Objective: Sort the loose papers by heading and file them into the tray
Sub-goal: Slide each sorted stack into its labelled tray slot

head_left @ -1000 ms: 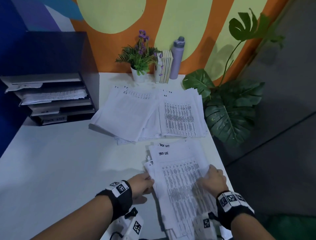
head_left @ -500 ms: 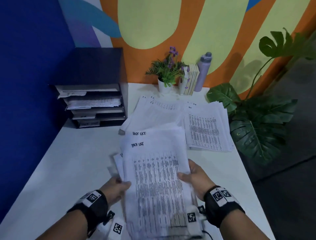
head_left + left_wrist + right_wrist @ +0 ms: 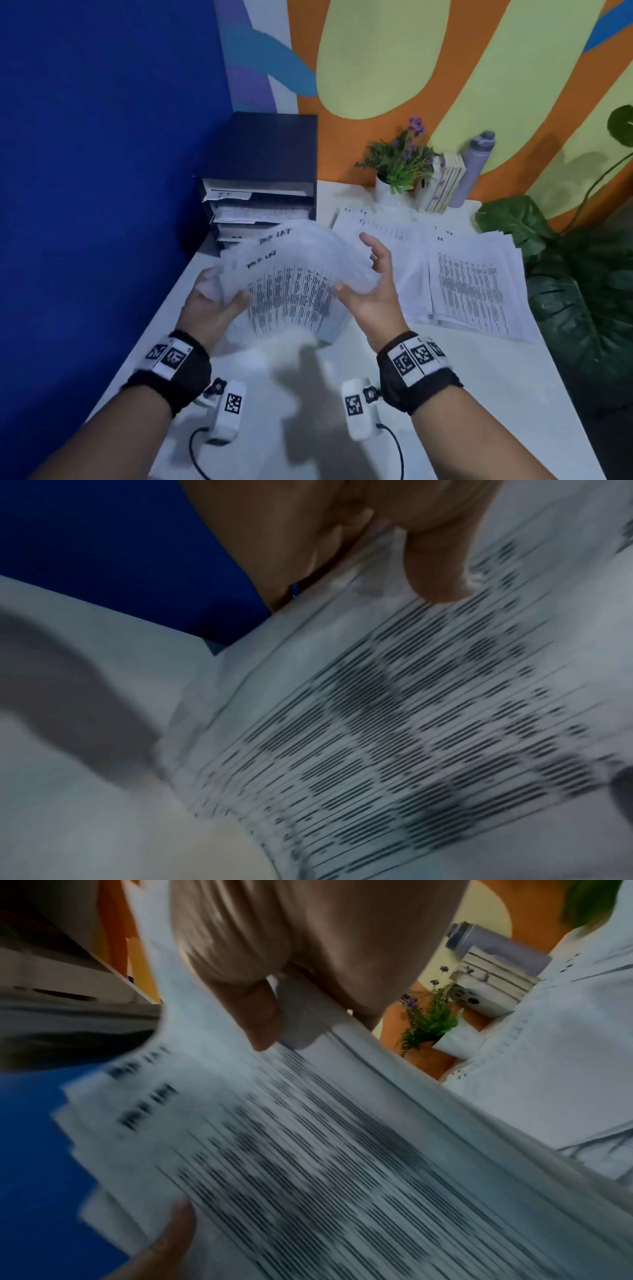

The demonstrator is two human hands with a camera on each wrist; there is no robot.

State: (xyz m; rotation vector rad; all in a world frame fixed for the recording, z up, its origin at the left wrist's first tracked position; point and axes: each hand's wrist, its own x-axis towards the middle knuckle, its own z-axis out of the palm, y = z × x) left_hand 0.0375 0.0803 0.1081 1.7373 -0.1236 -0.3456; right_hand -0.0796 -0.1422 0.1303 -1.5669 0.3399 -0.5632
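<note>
I hold a stack of printed papers point(image 3: 291, 284) with a blurred "TASK LIST" heading in the air in front of the dark tiered tray point(image 3: 260, 161) at the back left. My left hand point(image 3: 212, 301) grips the stack's left edge, thumb point(image 3: 435, 569) on top. My right hand point(image 3: 370, 291) pinches the right edge, thumb point(image 3: 260, 1020) on the top sheet. The stack point(image 3: 325, 1150) bends and is motion-blurred. The tray's top slot carries an "IT" label point(image 3: 226, 195), and papers lie in its slots. Two more paper piles point(image 3: 387, 246) point(image 3: 476, 287) lie on the white table point(image 3: 462, 394).
A small potted plant point(image 3: 400, 168), upright books point(image 3: 445, 185) and a purple bottle point(image 3: 476, 164) stand along the back wall. A large-leafed plant point(image 3: 565, 291) crowds the table's right edge. A blue wall point(image 3: 102, 205) borders the left side.
The stack lay on the table near the front right; both hands picked it up and carried it forward and left, up in front of the tray. The view turned left.
</note>
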